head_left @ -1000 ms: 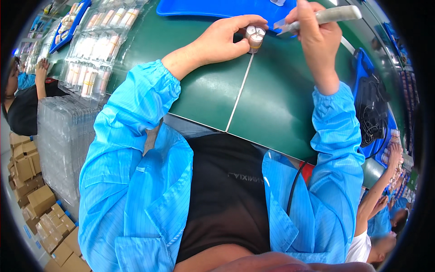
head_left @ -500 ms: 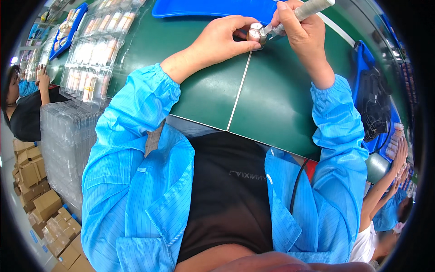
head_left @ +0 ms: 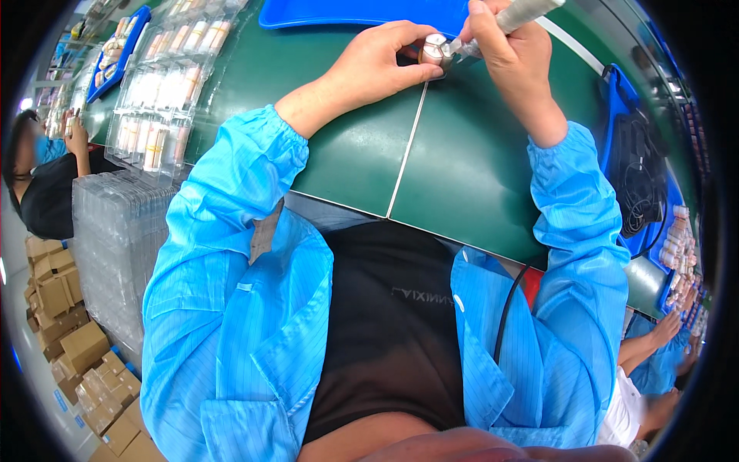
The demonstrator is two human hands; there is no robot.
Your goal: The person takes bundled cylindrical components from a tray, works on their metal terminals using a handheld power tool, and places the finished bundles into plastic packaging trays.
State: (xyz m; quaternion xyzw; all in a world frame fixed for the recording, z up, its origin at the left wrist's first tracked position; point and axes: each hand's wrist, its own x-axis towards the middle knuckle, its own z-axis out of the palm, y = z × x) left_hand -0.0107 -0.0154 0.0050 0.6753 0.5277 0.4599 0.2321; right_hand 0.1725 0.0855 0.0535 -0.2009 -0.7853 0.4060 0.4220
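Near the far edge of the green table, my left hand (head_left: 376, 65) is closed round a small bundle of cylindrical battery cells (head_left: 435, 48), thumb on the near side and index finger on the far side. The bundle's silvery end faces up. My right hand (head_left: 517, 69) grips a tool with a thick pale grey handle (head_left: 531, 12). Its flat metal tip (head_left: 456, 45) meets or nearly meets the top of the bundle; contact is too small to tell. My fingers partly hide the bundle's sides.
A blue tray (head_left: 339, 15) lies beyond my hands. Clear blister trays (head_left: 158, 92) with wrapped cylinders stand at left, above stacked clear trays (head_left: 115, 246) and cartons (head_left: 83, 346). At right, a blue bin (head_left: 613, 104) holds a black case with cables. Co-workers sit on both sides.
My hands keep their hold, with the tool tip shifted only slightly at the bundle. At right, a co-worker's hands have drawn down, away from the wrapped cylinders there.
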